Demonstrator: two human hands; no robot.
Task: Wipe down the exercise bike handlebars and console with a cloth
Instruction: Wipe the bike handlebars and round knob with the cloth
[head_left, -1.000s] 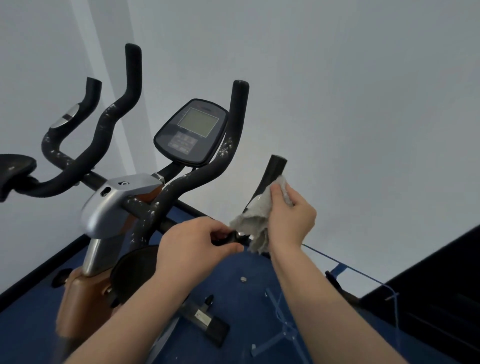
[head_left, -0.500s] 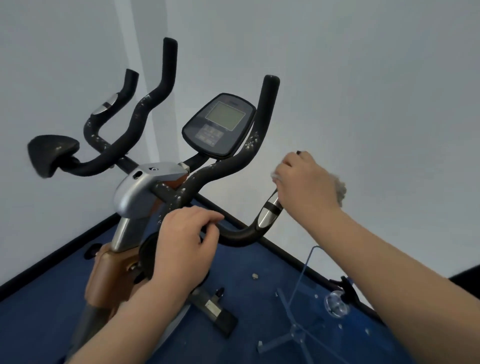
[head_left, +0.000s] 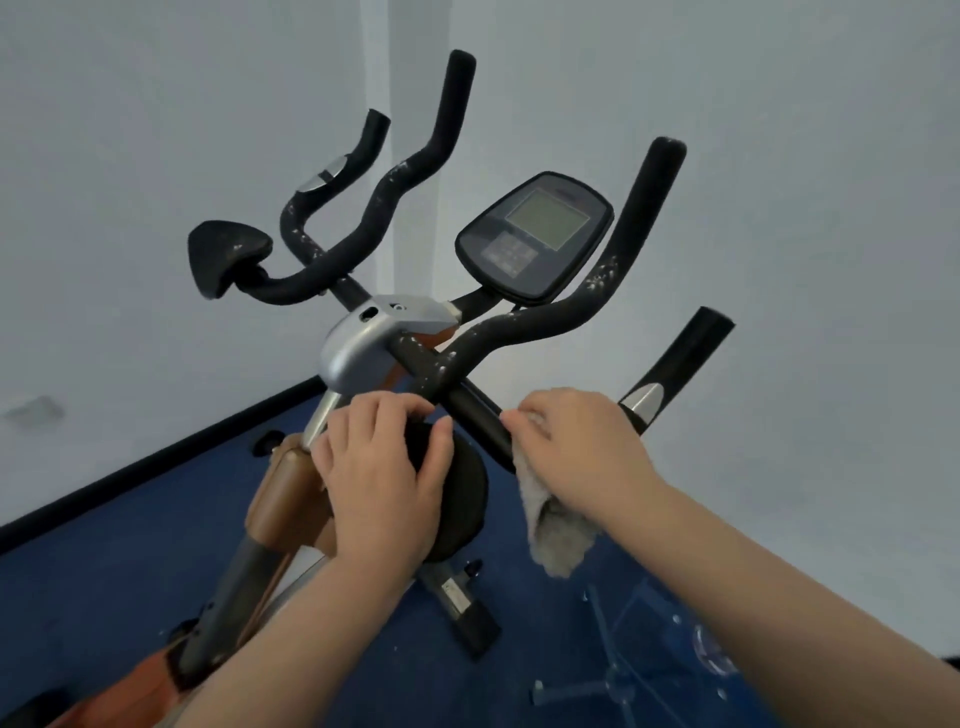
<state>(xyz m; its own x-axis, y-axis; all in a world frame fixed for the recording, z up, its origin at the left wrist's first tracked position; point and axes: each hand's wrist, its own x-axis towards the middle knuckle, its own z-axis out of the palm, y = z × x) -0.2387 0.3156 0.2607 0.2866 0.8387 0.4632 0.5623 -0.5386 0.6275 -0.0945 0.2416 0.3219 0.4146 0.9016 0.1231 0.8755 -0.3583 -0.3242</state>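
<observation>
Both hands are on the handlebars. Right hand grips the cloth around the near bar. Left hand rests with relaxed fingers.

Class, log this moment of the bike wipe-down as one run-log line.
right hand: wiping handlebar with cloth | left hand: resting on pad | console: untouched

Two hands are showing: the left hand and the right hand. One cloth is hanging below the right fingers. One console is sitting above both sets of fingers. Four upturned bar ends of the handlebars are rising beyond the fingers, and one padded rest is lying up-left of the left fingers.
</observation>
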